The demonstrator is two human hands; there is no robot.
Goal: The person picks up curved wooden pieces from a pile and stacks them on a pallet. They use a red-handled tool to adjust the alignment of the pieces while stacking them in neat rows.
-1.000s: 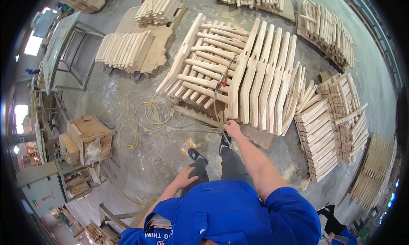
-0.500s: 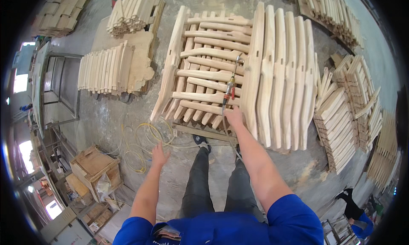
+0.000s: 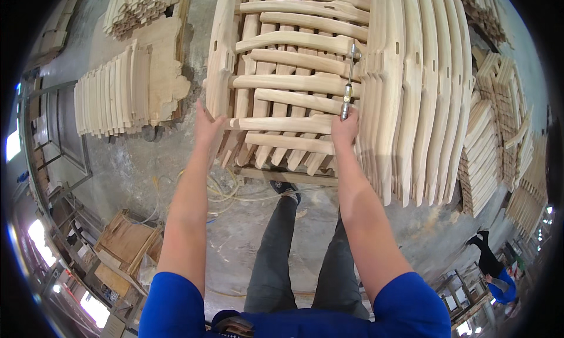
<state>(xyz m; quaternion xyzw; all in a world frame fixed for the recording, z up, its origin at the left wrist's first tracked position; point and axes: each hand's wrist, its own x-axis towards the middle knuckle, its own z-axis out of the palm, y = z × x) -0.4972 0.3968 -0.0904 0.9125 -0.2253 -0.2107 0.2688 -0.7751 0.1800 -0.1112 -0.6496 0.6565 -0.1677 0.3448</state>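
Toward the right of a stack of pale wooden rails point(image 3: 282, 124), my right hand point(image 3: 345, 127) is closed round the lower end of a hand tool point(image 3: 347, 94). The tool has a silver and brass-coloured body and a long thin shaft pointing away from me over the rails. My fingers hide its handle. My left hand point(image 3: 207, 126) is by the stack's left edge, thumb and fingers apart. It is beside a shaped wooden leg point(image 3: 220, 56) and the left end of a near rail. Whether it touches the wood is unclear.
Long curved wooden legs point(image 3: 411, 97) stand side by side at the right. More wood pieces point(image 3: 111, 94) rest on a board at the left. A looped yellow hose point(image 3: 220, 191) lies on the floor. A wooden box point(image 3: 126, 235) is lower left; another person point(image 3: 499, 276) is lower right.
My left hand has risen from above the floor to the left side of the stack. The view has shifted nearer the stack. My right hand now covers the tool's lower end.
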